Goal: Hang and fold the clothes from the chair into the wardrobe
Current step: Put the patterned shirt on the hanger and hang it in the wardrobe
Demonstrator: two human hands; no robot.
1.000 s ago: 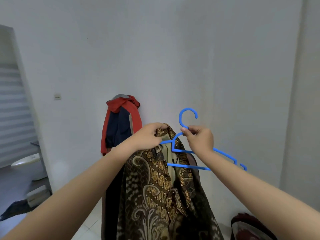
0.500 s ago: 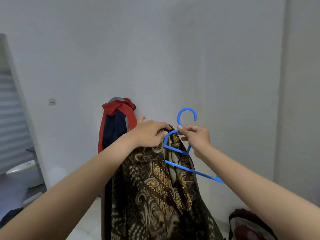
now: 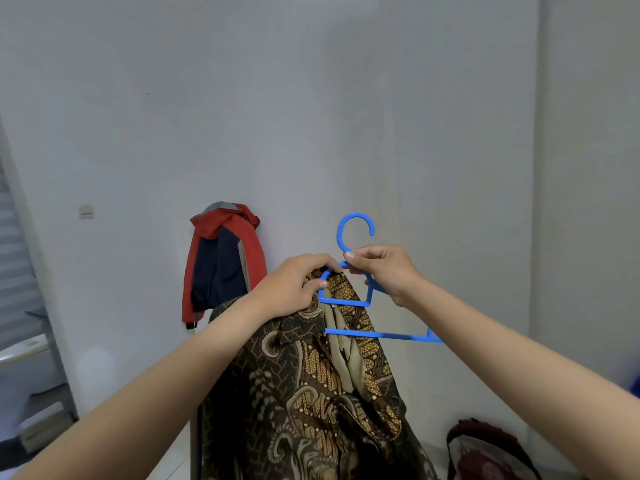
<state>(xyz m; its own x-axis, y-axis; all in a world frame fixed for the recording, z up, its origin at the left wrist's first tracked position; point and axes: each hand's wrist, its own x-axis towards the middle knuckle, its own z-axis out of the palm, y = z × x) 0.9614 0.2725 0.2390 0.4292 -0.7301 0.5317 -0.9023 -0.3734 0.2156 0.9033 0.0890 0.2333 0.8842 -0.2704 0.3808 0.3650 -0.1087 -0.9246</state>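
Observation:
A brown batik-patterned shirt (image 3: 311, 382) hangs in front of me, held up at its collar by my left hand (image 3: 294, 285). My right hand (image 3: 384, 271) pinches the neck of a blue plastic hanger (image 3: 356, 303) just below its hook. The hanger's left shoulder sits inside the shirt's collar opening, next to my left fingers; its right end sticks out bare behind my right forearm. The hook points up, free of anything. No wardrobe or chair is clearly visible.
A red and navy jacket (image 3: 221, 261) hangs against the white wall behind the shirt. A dark red patterned cloth (image 3: 485, 452) lies on the floor at the lower right. At the left edge is a doorway with a white fixture (image 3: 24, 351).
The hanger's bar has tilted from sloping down to nearly level, and its left shoulder has gone further into the shirt's collar. Both hands have kept their grips.

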